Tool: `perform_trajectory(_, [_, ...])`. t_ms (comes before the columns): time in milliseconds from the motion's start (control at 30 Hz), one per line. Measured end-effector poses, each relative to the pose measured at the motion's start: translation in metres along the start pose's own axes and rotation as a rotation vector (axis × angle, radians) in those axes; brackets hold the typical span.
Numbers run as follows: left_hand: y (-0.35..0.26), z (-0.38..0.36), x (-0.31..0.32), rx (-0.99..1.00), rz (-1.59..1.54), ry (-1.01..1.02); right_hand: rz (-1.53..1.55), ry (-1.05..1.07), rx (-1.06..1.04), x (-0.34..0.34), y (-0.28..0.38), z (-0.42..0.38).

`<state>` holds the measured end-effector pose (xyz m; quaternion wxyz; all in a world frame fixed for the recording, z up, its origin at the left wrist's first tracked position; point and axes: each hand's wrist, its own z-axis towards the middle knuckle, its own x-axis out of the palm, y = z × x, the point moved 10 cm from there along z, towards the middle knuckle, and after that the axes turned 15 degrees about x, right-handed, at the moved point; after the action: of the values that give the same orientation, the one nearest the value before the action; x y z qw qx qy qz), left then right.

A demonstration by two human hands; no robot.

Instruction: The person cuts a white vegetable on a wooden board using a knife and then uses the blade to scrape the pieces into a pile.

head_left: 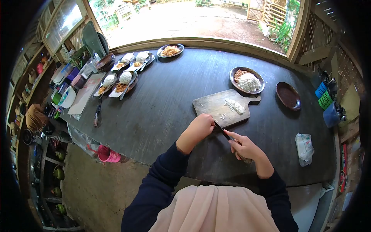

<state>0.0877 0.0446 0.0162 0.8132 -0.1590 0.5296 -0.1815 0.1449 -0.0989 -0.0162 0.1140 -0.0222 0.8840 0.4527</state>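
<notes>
My right hand (pixel 245 147) is wrapped round the handle of a knife (pixel 221 130), whose dark blade points up and left over the near edge of a wooden cutting board (pixel 206 104). At the blade's tip end, my left hand (pixel 200 127) is closed, touching or nearly touching the blade. Whatever its fingers hold, if anything, is hidden. On the board lies a small heap of thin white shreds (pixel 235 106), with a few loose ones nearer me. Just beyond the board, a dark oval plate (pixel 232 80) carries a mound of white shreds (pixel 249 82) and some reddish-brown food (pixel 240 74).
A brown oval dish (pixel 288 96) and a plastic-wrapped packet (pixel 305 149) are on the right. Several plates with rice (pixel 125 77) stand far left, near another knife (pixel 97 113). A plate of orange shreds (pixel 170 50) sits by the window. Cutlery baskets (pixel 324 99) line the right wall.
</notes>
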Motion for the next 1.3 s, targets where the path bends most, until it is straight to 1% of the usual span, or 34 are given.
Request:
perform_trajectory(167, [0.004,0.0,0.003,-0.017,0.012,0.02,0.018,-0.008,-0.008,0.001,0.001,-0.003])
perform_trajectory(267, [0.002,0.0,0.0,-0.013,-0.001,0.007,0.028,-0.055,-0.033,0.0,0.002,-0.004])
perform_trajectory(333, [-0.001,-0.001,-0.001,-0.004,0.009,-0.008,-0.018,-0.096,-0.054,-0.001,0.004,-0.009])
perform_trajectory(467, [-0.001,-0.001,0.0,-0.015,0.01,0.015,-0.036,-0.08,-0.043,0.002,0.003,-0.011])
perform_trajectory(567, [-0.002,0.001,-0.002,0.004,-0.016,-0.008,-0.055,-0.091,-0.038,0.0,0.002,-0.01])
perform_trajectory(633, [0.002,0.0,0.0,-0.022,-0.03,-0.01,-0.036,-0.085,-0.007,-0.001,-0.001,-0.009])
perform_trajectory(767, [0.003,-0.002,0.0,-0.014,-0.001,-0.015,-0.027,-0.048,-0.028,0.003,-0.003,-0.006])
perform_trajectory(867, [0.001,-0.001,-0.001,0.002,0.007,-0.006,-0.053,-0.06,-0.029,0.003,-0.002,-0.005])
perform_trajectory(967, [-0.002,-0.001,-0.001,0.035,0.013,-0.021,0.004,-0.032,-0.04,0.002,-0.006,-0.002])
perform_trajectory(1033, [-0.001,-0.001,-0.001,0.0,0.017,-0.008,0.023,-0.013,-0.02,0.003,-0.006,-0.002])
perform_trajectory(1300, [0.0,0.0,0.0,0.004,0.032,0.002,-0.029,-0.038,-0.018,0.003,-0.004,-0.003])
